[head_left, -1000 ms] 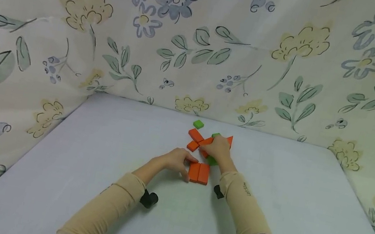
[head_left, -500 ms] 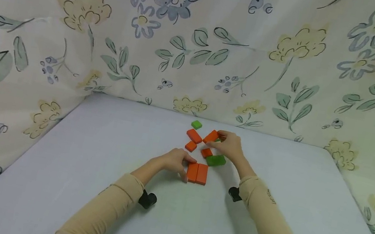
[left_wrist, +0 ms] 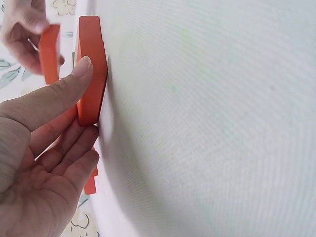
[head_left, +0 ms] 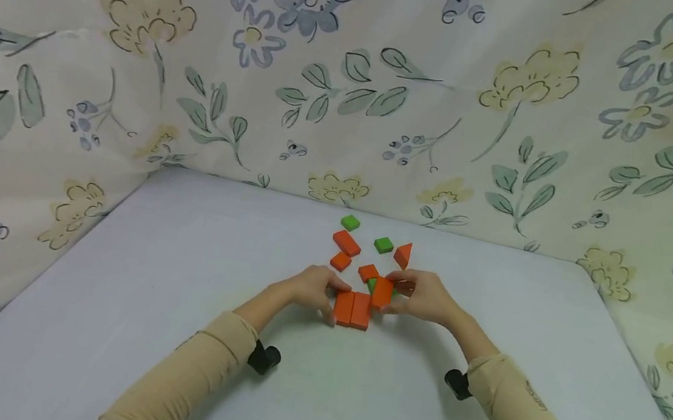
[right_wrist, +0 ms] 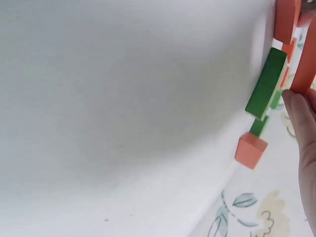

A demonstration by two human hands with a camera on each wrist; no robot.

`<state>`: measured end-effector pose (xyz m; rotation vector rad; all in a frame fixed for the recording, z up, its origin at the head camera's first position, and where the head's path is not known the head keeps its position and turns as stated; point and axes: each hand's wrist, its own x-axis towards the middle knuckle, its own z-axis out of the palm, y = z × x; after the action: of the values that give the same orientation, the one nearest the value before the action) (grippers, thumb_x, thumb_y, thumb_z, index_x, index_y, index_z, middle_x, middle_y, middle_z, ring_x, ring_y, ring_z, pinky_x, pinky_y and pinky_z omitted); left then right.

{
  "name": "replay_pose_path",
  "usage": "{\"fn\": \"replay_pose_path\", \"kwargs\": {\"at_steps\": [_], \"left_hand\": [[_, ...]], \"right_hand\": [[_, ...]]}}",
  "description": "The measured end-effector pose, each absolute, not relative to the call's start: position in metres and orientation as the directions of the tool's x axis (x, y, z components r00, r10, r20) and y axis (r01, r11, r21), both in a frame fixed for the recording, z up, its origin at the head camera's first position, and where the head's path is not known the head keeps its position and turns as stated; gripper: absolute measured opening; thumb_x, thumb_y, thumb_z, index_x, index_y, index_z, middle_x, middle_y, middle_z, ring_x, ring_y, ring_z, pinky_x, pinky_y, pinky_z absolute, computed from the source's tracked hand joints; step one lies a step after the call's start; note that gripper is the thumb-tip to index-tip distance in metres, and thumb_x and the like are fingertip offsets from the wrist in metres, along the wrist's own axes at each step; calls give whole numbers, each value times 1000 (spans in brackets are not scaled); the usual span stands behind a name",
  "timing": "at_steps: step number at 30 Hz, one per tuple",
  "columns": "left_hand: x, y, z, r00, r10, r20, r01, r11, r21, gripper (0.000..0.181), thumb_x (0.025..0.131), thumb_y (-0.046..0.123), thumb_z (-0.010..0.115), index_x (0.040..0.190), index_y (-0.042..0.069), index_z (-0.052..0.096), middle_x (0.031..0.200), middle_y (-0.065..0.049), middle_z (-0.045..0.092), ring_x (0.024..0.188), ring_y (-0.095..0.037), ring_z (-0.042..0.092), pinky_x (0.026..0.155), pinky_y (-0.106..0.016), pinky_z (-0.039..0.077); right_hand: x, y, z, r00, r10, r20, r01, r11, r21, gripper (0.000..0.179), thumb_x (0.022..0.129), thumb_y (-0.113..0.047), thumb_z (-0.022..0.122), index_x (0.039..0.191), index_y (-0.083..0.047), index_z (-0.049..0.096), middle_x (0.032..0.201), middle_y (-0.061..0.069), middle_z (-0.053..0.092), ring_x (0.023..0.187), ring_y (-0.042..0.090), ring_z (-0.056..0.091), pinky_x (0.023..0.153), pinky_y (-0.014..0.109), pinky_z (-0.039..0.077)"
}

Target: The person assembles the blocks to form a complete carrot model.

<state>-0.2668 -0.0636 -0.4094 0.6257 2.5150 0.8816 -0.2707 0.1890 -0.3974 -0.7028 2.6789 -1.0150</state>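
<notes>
Two orange rectangular blocks, a left one (head_left: 343, 308) and a right one (head_left: 361, 312), lie side by side on the white table. My left hand (head_left: 311, 288) holds the left block between thumb and fingers; in the left wrist view the thumb lies against the orange block (left_wrist: 90, 94). My right hand (head_left: 427, 297) pinches another orange rectangular block (head_left: 382, 292) by its ends, raised above the table just right of the pair. Behind that raised block, a green rectangular block (right_wrist: 267, 84) is mostly hidden in the head view but shows well in the right wrist view.
Farther back lie small orange blocks (head_left: 340, 261), a longer orange block (head_left: 346, 242), two green blocks (head_left: 383, 244) and an orange triangular block (head_left: 402, 254). A floral cloth (head_left: 357, 93) hangs behind the table and along its sides.
My right hand has lifted an orange rectangular block from the back group and brought it forward beside the pair. It turned the block on the way. My left hand has stayed in place.
</notes>
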Motion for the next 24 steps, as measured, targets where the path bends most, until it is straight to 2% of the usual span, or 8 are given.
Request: {"fn": "replay_pose_path", "kwargs": {"at_steps": [9,16,24], "left_hand": [[-267,-65,-408,-819,537,-205,300,703,645,62,72,11,86,130,8,64,128,-4,63,117,-23,49,100,-39,41],[-266,-64,-408,-817,538,-206,297,700,650,62,72,11,86,130,8,63,127,-5,63,113,-22,49,97,-38,42],[-266,-64,-409,-822,532,-205,286,696,659,62,72,11,86,129,8,64,123,-5,63,103,-18,49,89,-34,44]], "right_hand": [[-260,188,-408,-764,-644,-45,-493,627,-604,57,74,-15,83,121,8,61,119,16,63,107,30,61,92,43,49],[-259,184,-410,-765,-643,-36,-523,653,-548,57,73,-19,84,119,7,62,115,15,64,104,29,61,90,43,50],[-257,183,-410,-777,-629,-35,-513,665,-543,57,73,-18,85,119,6,63,116,15,64,105,31,60,91,44,50]]}}
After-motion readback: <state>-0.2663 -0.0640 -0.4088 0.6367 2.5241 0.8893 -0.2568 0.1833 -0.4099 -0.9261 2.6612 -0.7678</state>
